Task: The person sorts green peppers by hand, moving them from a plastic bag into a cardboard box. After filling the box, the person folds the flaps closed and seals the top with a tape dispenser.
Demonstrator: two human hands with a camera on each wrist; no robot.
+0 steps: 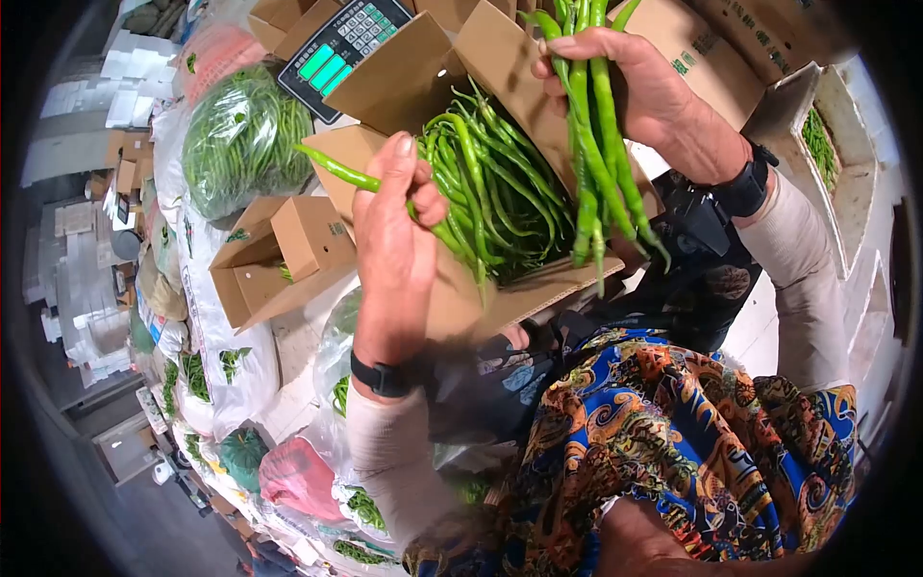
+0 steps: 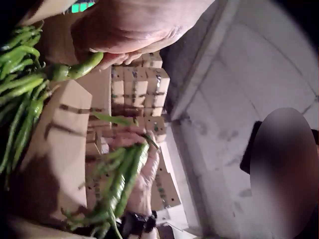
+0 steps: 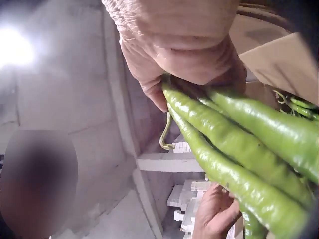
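Note:
My left hand point(image 1: 392, 245) grips a single long green chili pepper point(image 1: 336, 170), whose pointed end sticks out to the left past the thumb. Raised at the upper right, my right hand point(image 1: 659, 101) holds a bunch of long green chili peppers point(image 1: 604, 144) near their upper ends, and the rest hangs downward. Between the hands stands an open cardboard box point(image 1: 389, 82) filled with green chili peppers point(image 1: 495, 178). The right wrist view shows the bunch point(image 3: 234, 144) close up, partly covered by the palm. The left hand overlaps the box's near left side in the head view.
A digital scale point(image 1: 341, 58) with lit displays stands behind the box. To the left are a clear bag of peppers point(image 1: 236, 144) and a smaller open carton point(image 1: 312, 245). A white foam box point(image 1: 865, 192) is at the right. Stacked cartons point(image 2: 139, 87) show in the left wrist view.

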